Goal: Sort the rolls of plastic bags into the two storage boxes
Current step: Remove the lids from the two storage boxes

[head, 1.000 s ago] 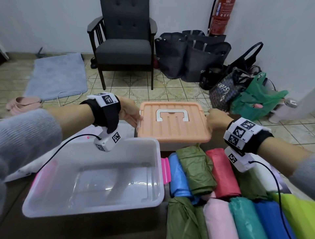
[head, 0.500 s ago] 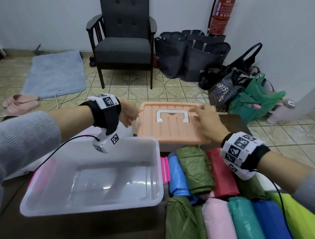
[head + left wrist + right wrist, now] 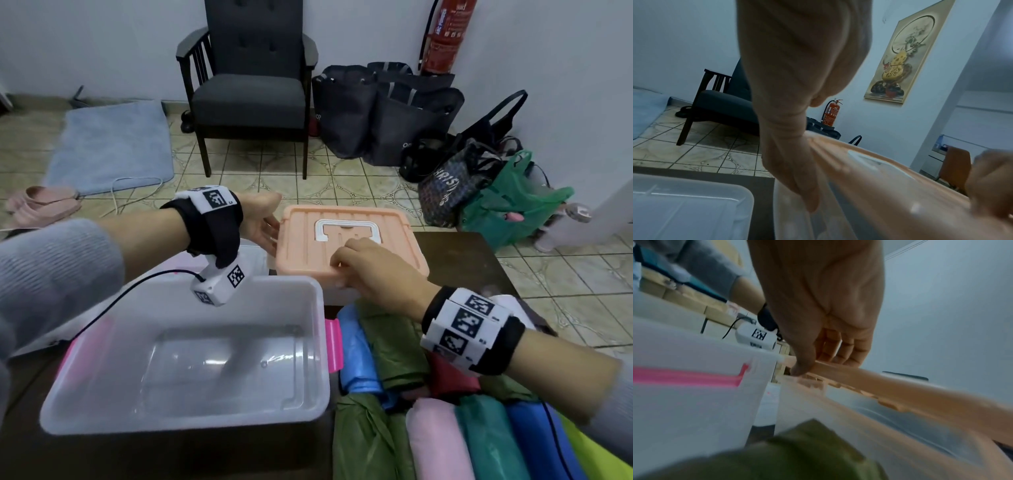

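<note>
Two boxes on the dark table [image 3: 455,260], so starting with the big stuff. The clear storage box [image 3: 185,370] with pink latches sits open at the near left with nothing in it. Right behind it, touching or nearly so, is the second storage box [image 3: 339,287], with its peach lid [image 3: 346,240] not yet off.

The rolls of plastic bags [image 3: 435,428] are piled to the right of the clear box, just in front of the lidded one: olive, blue, red, pink, teal and a yellow-green one at the edge. None are in a box yet.

Left hand [image 3: 260,219] is at the lid's left edge, fingers fairly straight and running down over the rim, touching rather than gripping as far as I can tell. Right hand [image 3: 370,270] is on the near front edge, fingers curled over the top with the thumb tucked under the lip. The right wrist view shows a gap under that edge, so I'd guess the lid is being pried up.

Handling-wise, I reckon the lid is light but stiff and a bit flexy, so the edges or the white handle [image 3: 346,229] are the spots to grab. The rolls look soft, squashy and slippery, so wrap a whole hand around the middle of one.
</note>
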Available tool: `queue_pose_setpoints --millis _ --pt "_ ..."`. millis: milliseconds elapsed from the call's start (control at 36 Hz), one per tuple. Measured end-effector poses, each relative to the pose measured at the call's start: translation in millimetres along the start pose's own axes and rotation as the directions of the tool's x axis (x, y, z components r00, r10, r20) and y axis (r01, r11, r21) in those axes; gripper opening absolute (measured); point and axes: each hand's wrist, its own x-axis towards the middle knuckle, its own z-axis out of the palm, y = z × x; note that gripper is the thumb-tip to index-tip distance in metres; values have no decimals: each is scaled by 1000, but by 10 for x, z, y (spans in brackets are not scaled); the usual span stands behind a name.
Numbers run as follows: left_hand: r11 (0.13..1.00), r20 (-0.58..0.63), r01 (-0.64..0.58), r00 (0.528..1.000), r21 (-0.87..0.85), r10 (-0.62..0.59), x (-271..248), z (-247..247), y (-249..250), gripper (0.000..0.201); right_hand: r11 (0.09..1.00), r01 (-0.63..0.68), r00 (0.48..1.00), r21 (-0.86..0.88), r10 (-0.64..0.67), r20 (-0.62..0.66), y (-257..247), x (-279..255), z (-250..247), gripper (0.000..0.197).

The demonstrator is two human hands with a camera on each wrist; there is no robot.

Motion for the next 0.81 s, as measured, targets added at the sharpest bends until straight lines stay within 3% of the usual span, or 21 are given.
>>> queue_pose_setpoints --millis 111,222,278,361,472,528,583,667,750,806 --pt "999 20 8 1000 -53 -7 70 -43 -20 62 993 -23 982 116 45 -185 33 -18 -213 25" --pt "1000 80 20 997 -17 -18 4 -32 -51 17 962 -183 899 203 247 -361 196 -48 -584 24" --pt "999 85 -13 996 42 10 -19 -5 -55 27 917 -305 820 259 391 -419 348 -92 -788 24" --pt "986 90 -74 994 148 61 -44 34 -58 58 778 -471 653 415 624 -429 650 -208 -1024 28" --pt "982 46 -64 997 177 57 -74 59 -63 68 530 -450 411 719 838 -360 1309 -399 -927 52" --pt "982 37 -64 998 175 58 -101 74 -66 69 427 -392 364 814 885 -289 1697 -487 -700 44" --pt "983 32 -70 997 171 66 -102 88 -68 68 252 -364 293 897 945 -146 1530 -533 -675 42" --pt "983 22 -72 997 167 69 -98 103 -69 66 43 -389 226 920 973 51 1620 -609 -487 33" --pt "981 19 -82 997 177 80 -100 102 -75 65 -50 -472 146 880 980 134 1899 -728 -239 47" --pt "978 26 -86 996 189 83 -82 91 -69 65 -41 -583 195 812 962 189 1959 -763 -193 39"
